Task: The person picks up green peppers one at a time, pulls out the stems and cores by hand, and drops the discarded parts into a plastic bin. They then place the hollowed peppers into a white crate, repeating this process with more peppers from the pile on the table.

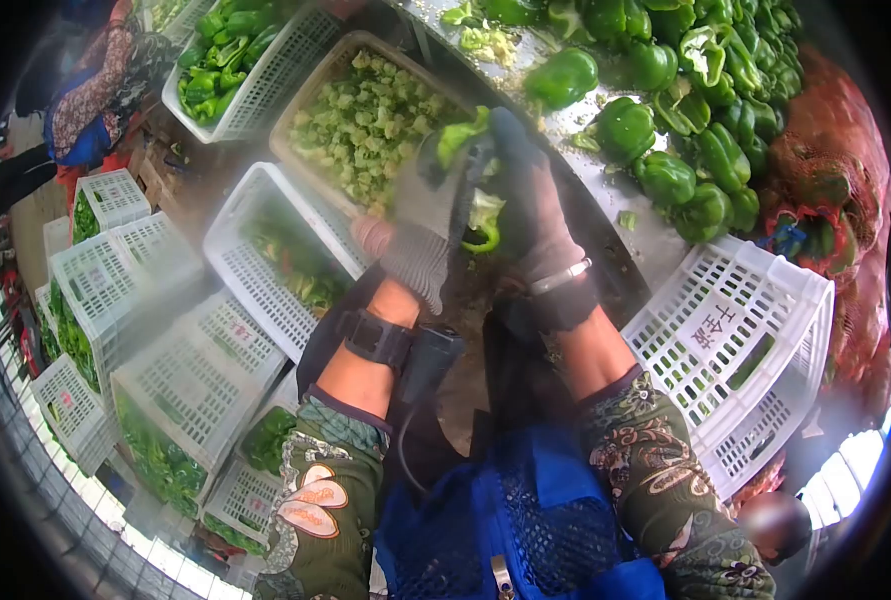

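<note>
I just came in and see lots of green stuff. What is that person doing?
A person in gloves is working on a green pepper with both hands. The right hand grips the pepper, and the left hand holds a wide blade against it. Whole peppers are piled on the table, a basket of pepper scraps sits ahead, and white crates stand on the left.

Steel table (605, 190), stacked white crates (165, 330)
</note>
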